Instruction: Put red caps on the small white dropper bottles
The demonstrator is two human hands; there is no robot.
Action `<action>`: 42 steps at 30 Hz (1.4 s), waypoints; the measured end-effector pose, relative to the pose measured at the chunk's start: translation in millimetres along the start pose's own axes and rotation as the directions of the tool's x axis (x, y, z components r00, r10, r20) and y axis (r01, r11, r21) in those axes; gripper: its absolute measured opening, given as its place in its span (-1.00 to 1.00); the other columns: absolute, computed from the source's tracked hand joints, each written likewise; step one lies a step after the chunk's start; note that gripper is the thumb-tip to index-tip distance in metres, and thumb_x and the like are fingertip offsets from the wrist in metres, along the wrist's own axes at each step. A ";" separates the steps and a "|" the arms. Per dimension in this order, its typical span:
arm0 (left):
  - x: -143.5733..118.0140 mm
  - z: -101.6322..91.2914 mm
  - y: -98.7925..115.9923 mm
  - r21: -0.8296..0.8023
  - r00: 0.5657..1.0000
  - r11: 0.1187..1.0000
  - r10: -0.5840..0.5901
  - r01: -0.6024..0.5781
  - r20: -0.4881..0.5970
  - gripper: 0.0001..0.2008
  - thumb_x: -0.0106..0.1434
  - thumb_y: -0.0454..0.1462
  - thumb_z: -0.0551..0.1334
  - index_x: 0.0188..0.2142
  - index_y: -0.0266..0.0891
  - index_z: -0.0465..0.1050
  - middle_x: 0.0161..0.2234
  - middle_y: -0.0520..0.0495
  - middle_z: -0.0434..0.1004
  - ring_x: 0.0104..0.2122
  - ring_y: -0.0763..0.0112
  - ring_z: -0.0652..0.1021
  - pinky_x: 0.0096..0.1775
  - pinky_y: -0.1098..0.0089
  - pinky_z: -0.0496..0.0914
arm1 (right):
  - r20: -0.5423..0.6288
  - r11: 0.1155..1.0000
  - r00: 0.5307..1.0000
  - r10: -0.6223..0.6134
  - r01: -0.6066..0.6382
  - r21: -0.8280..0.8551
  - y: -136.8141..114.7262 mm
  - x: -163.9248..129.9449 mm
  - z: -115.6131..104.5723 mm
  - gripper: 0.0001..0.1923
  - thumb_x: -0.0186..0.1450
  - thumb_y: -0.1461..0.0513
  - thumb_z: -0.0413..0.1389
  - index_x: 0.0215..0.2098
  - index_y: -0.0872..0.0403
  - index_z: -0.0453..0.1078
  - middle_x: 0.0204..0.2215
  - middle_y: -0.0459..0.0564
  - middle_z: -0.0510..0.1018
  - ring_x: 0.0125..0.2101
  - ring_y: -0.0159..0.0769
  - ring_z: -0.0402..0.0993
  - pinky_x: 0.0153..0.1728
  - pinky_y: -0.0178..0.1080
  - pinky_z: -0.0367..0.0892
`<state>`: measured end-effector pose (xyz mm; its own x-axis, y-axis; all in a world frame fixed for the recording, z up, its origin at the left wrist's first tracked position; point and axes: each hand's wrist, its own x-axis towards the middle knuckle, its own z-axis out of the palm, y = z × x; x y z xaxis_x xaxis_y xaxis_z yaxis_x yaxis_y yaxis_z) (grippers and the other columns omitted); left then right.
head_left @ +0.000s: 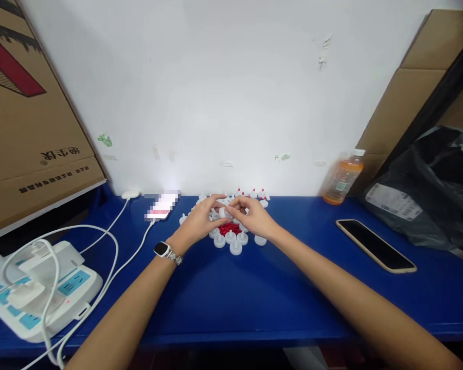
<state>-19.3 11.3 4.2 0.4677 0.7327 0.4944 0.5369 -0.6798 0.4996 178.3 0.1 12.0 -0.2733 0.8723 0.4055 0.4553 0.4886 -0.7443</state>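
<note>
My left hand (pixel 200 220), with a watch on its wrist, and my right hand (pixel 254 216) meet over a cluster of small white plastic caps (pixel 235 245) on the blue table (pixel 231 293). Between the fingertips of both hands sits one small white cap (pixel 224 210). Under the hands lies a little heap of red pieces (pixel 229 228). More white caps with red tips (pixel 254 194) stand along the wall behind.
A lit phone (pixel 162 206) on a white cable lies at the left, with a power strip (pixel 38 293) at the near left. An orange drink bottle (pixel 342 179), a dark phone (pixel 375 244) and a black bag (pixel 432 185) are to the right. Cardboard leans on both sides.
</note>
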 end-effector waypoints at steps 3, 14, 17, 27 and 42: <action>-2.3 -1.8 -5.2 0.058 1.000 0.998 0.001 -0.001 -0.009 -0.38 0.20 -0.01 0.33 0.18 -0.07 0.24 -0.06 -0.06 0.56 -0.10 0.22 0.52 -0.04 0.20 0.37 | 0.030 0.985 0.999 -0.028 0.023 0.173 6.1 15.4 6.3 -0.78 0.27 0.10 0.13 -0.37 0.10 0.41 -0.45 -0.04 0.55 -0.44 -0.35 0.44 -0.35 -0.29 0.31; 10.1 -5.9 -28.5 0.448 0.997 0.894 -0.028 -0.008 0.075 -0.83 0.34 -0.19 0.20 -0.20 -0.16 0.55 -0.24 -0.08 0.54 -0.16 0.15 0.44 -0.14 0.19 0.25 | 0.180 0.998 0.983 0.028 -0.018 -0.057 29.9 52.7 3.4 -0.85 0.20 0.20 0.18 -0.40 0.14 0.50 -0.52 -0.04 0.58 -0.48 -0.33 0.47 -0.39 -0.29 0.33; 15.5 -3.7 -25.6 0.495 0.997 0.869 -0.046 0.011 0.060 -0.87 0.34 -0.27 0.19 -0.28 -0.19 0.53 -0.26 -0.08 0.54 -0.18 0.16 0.45 -0.15 0.20 0.23 | 0.292 0.993 0.956 0.014 0.022 -0.118 31.1 54.3 3.7 -0.87 0.18 0.22 0.17 -0.39 0.12 0.53 -0.51 -0.06 0.59 -0.47 -0.34 0.48 -0.39 -0.32 0.32; 10.0 -11.3 -28.1 0.539 0.999 0.841 -0.032 0.048 -0.039 -0.84 0.37 -0.21 0.17 -0.14 -0.17 0.48 -0.16 -0.09 0.52 -0.13 0.15 0.46 -0.14 0.20 0.24 | 0.204 0.853 0.978 0.041 0.072 -0.516 11.6 59.6 19.5 -0.72 0.21 0.10 0.17 -0.11 -0.11 0.53 -0.35 -0.18 0.65 -0.31 -0.29 0.52 -0.39 -0.31 0.17; 39.6 21.5 17.6 0.269 0.983 0.948 0.180 -0.169 -0.018 -0.86 0.38 -0.23 0.15 -0.27 -0.15 0.47 -0.24 -0.02 0.52 -0.18 0.25 0.47 -0.13 0.22 0.31 | -0.317 0.781 0.880 0.355 -0.465 -0.417 86.0 19.4 -62.2 -0.80 0.28 0.13 0.09 -0.20 -0.04 0.51 -0.25 -0.09 0.64 -0.17 -0.19 0.54 -0.25 -0.22 0.29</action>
<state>23.7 29.1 17.3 0.5445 0.5973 0.5888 0.6191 -0.7598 0.1983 264.8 60.3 -11.1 0.1894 0.9467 0.2606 0.8360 -0.0163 -0.5484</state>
